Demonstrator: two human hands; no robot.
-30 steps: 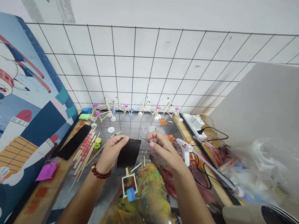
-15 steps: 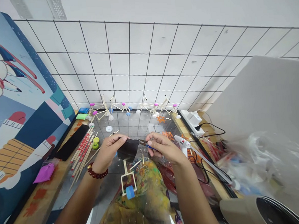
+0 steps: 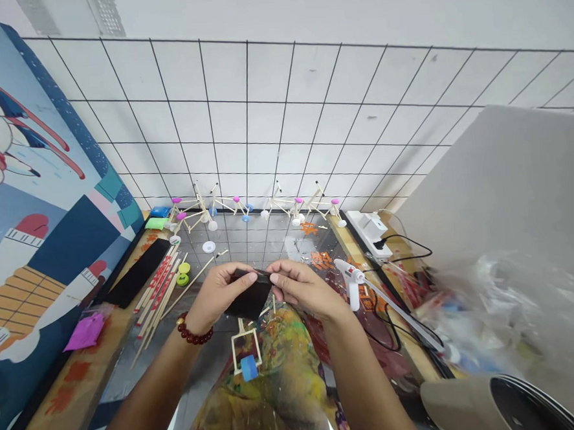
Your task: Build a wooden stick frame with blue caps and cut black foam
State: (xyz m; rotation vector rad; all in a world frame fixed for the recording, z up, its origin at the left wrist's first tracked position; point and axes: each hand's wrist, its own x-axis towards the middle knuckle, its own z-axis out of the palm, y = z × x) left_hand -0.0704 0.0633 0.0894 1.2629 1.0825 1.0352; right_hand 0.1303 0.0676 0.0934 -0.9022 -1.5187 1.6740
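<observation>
A small piece of black sheet [image 3: 250,300] hangs between my two hands over the middle of the table. My left hand [image 3: 221,293] is closed on its left and upper side, thumb lying across the front. With thumb and fingers, my right hand [image 3: 298,284] pinches the upper right corner. Whether a tool is also inside the right palm is hidden. Just below the sheet lies a square frame of thin wooden sticks [image 3: 234,354] with a blue piece [image 3: 249,368] at its lower edge.
Stick models [image 3: 204,210] with pink and white discs line the back edge. To the left lie a black strip [image 3: 139,272], wooden sticks [image 3: 158,294] and a purple packet [image 3: 85,331]. A white glue gun [image 3: 352,279], a power strip [image 3: 368,233] and cables are on the right.
The blue-handled tool that was in my right hand at the sheet's edge is out of sight. My right hand has moved left and now grips the black sheet's corner.
</observation>
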